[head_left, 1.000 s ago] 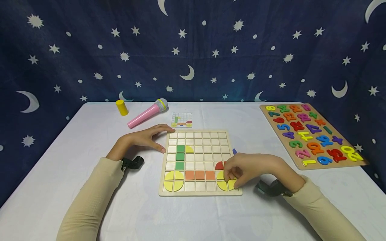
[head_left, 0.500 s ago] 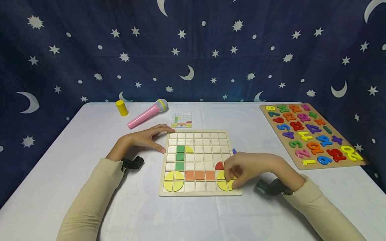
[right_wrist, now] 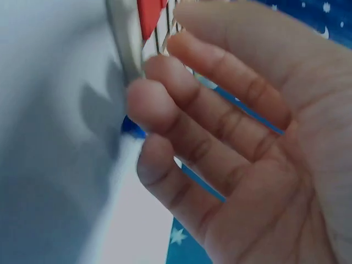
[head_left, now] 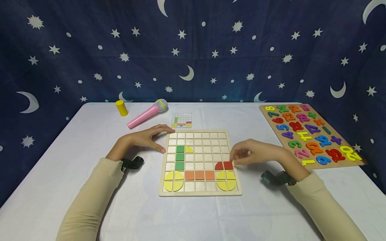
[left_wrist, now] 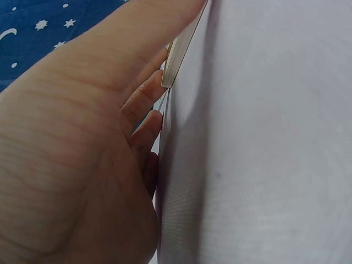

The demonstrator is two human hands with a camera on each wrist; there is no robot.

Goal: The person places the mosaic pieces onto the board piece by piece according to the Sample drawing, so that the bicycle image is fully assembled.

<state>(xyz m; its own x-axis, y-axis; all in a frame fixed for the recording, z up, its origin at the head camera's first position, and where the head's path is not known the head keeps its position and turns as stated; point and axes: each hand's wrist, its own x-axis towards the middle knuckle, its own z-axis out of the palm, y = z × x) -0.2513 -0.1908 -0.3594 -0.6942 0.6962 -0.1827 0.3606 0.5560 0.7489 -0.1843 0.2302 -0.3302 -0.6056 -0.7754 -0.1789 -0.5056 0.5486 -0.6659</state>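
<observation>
A pale wooden grid board point(head_left: 199, 158) lies on the table, bearing green squares point(head_left: 180, 157), orange squares point(head_left: 199, 175), red pieces point(head_left: 228, 165) and yellow quarter circles point(head_left: 169, 186). My left hand point(head_left: 146, 138) rests at its left side, thumb at the edge and a fingertip at the far-left corner. Over the right edge, beside the red pieces, is my right hand point(head_left: 256, 152), its fingers loosely bent. No piece shows between those fingers in the right wrist view, where a bit of a blue piece point(right_wrist: 132, 127) appears behind the fingertips.
Beyond the board lies a small pattern card point(head_left: 181, 120). A pink toy microphone point(head_left: 144, 114) and a yellow cylinder point(head_left: 122, 108) are at the back left. A board of coloured numbers point(head_left: 312, 135) lies at the right, and a starry curtain point(head_left: 199, 50) hangs behind the table.
My right hand has moved up and away from the near-right yellow circle to the board's right edge, uncovering the circle and a red square. The left hand stays where it was.
</observation>
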